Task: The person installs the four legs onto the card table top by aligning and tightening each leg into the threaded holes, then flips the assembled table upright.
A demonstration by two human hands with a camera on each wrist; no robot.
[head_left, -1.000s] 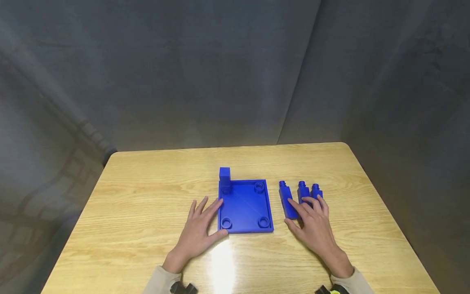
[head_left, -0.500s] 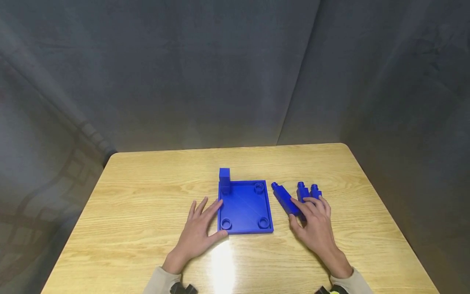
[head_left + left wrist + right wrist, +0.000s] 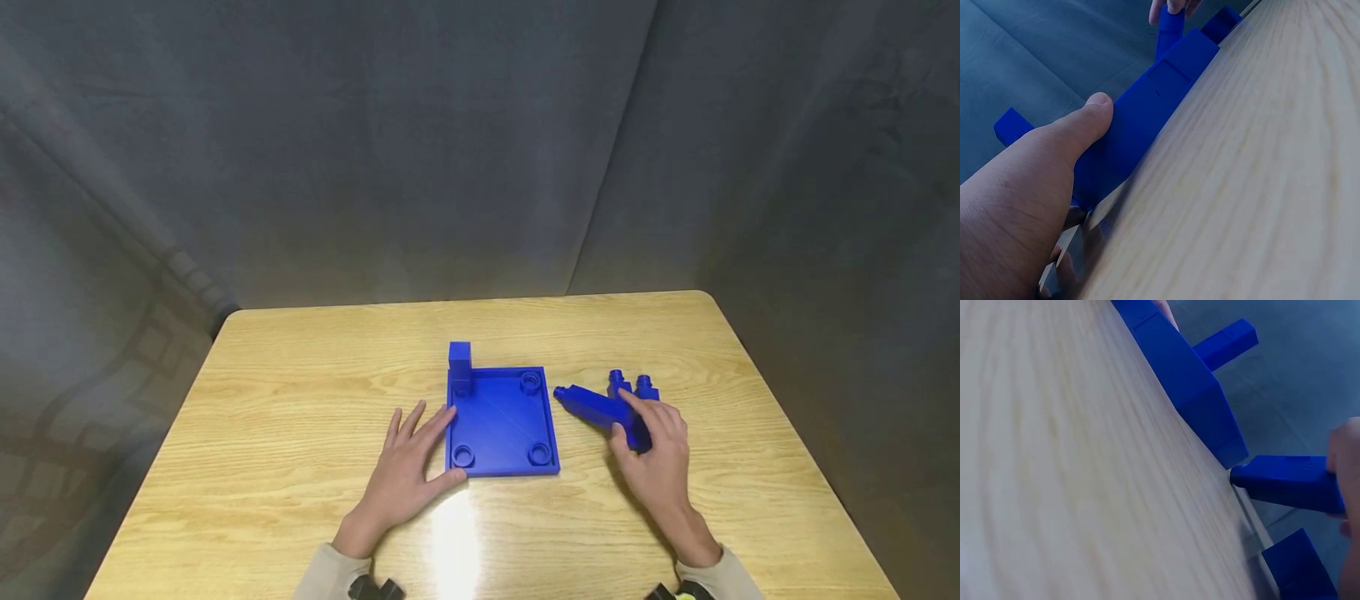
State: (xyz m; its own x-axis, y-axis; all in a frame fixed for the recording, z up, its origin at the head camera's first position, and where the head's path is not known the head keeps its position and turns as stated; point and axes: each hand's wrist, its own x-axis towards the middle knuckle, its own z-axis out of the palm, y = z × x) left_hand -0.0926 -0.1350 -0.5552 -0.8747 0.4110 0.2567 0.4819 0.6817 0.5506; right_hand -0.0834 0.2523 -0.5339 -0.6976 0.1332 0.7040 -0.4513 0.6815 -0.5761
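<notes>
Now the right hand pinches a blue peg between thumb and fingers and holds it off the surface, whereas a second ago that peg lay flat there with the fingers only resting on it. Its long axis has swung from near-far to nearly left-right, and its round neck points left at the right edge of the blue tray, just short of touching. The left hand lies flat and relaxed, thumb and fingertips against the tray's left edge, unmoved. Two more pegs lie just beyond the right hand. An upright block stands in the tray's far left corner. Bare wood spreads wide around everything.
</notes>
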